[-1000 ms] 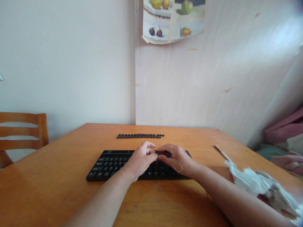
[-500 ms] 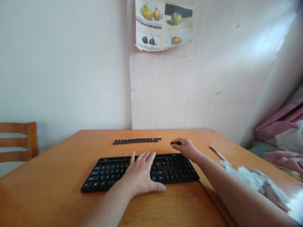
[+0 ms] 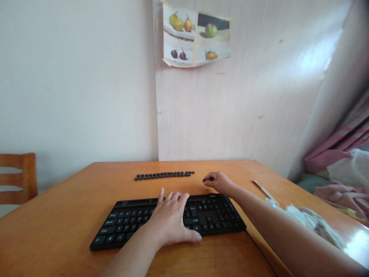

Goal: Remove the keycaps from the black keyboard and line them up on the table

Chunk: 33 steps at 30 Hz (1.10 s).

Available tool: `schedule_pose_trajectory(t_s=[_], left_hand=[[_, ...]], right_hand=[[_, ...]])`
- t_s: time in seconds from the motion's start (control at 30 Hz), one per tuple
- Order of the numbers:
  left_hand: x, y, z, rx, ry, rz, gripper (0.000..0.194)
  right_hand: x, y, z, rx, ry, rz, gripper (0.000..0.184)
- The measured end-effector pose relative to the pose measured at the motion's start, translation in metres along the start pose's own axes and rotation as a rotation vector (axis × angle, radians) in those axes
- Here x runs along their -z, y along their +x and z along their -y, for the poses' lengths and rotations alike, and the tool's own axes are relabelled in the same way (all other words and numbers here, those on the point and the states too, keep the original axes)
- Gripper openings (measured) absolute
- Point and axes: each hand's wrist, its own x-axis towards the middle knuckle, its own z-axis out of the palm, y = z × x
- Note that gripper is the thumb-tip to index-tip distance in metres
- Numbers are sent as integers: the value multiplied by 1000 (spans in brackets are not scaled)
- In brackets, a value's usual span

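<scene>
A black keyboard point(image 3: 219, 225) lies on the table at a slight slant. My left hand point(image 3: 170, 223) spans its middle, with fingertips over the far edge and the thumb along the near edge, covering many keys. Beyond the keyboard's right half, my right hand point(image 3: 220, 182) is closed in a pinch on a small black keycap point(image 3: 205, 180), low over the table; the fingers partly hide what it holds. Loose black keycaps point(image 3: 164, 175) stand in two neat rows behind the keyboard, left of my right hand.
A white pen-like stick point(image 3: 265, 191) and a crumpled whitish plastic bag point(image 3: 311, 221) lie on the orange wooden table point(image 3: 57, 207) at right. The keyboard cable point(image 3: 261, 252) runs under my right forearm. A wooden chair point(image 3: 27, 177) stands left; a wall rises behind.
The view has shifted a little, so the whole scene sits slightly lower and further left. My right hand still pinches the keycap; my left hand stays on the keyboard.
</scene>
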Motion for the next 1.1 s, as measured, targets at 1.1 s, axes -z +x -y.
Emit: schedule_pose_trajectory(t_s=[1.1], left_hand=[[-2, -1, 1, -13, -9, 36, 110]], right_hand=[[-22, 36, 4, -41, -78, 96, 30]])
